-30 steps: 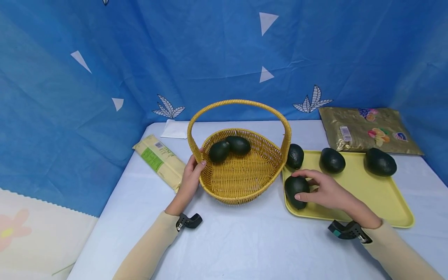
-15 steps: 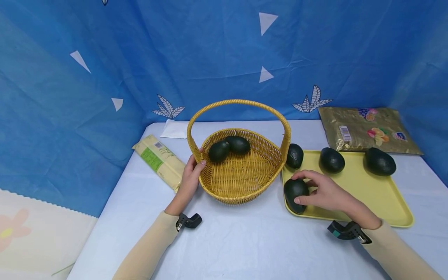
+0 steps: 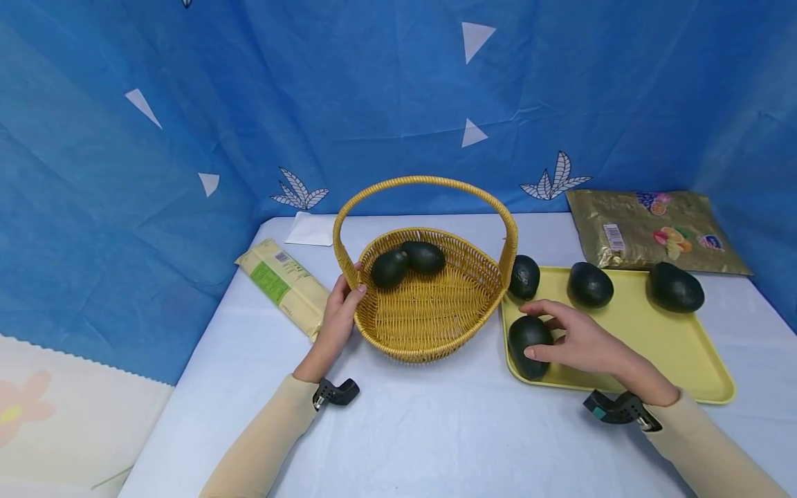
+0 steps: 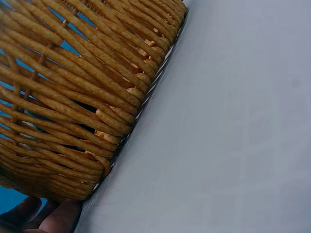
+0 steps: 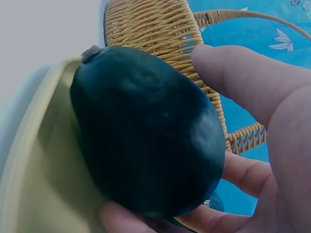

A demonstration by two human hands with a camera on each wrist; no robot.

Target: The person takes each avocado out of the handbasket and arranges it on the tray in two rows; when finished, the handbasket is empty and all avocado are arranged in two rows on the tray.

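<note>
My left hand (image 3: 339, 311) grips the left rim of a yellow wicker basket (image 3: 429, 325), thumb on the rim near the foot of the tall handle. In the left wrist view, its fingers (image 4: 63, 216) lie against the woven wall (image 4: 73, 97). Two dark green avocados (image 3: 390, 269) lie together in the basket's back left. My right hand (image 3: 579, 339) curls round another avocado (image 3: 530, 348) at the front left corner of a yellow tray (image 3: 660, 360). The right wrist view shows this avocado (image 5: 146, 131) large, with fingers beneath it and the thumb (image 5: 228, 68) at its upper side.
Farther back on the tray lie avocados at the left (image 3: 525, 278), middle (image 3: 591, 286) and right (image 3: 676, 288). A gold fruit-print package (image 3: 647, 228) sits behind the tray. Left of the basket are a pale green package (image 3: 286, 287) and a white packet (image 3: 311, 229).
The avocado under my right hand has shifted and turned slightly within the tray corner. My left hand and the basket stay where they were.
</note>
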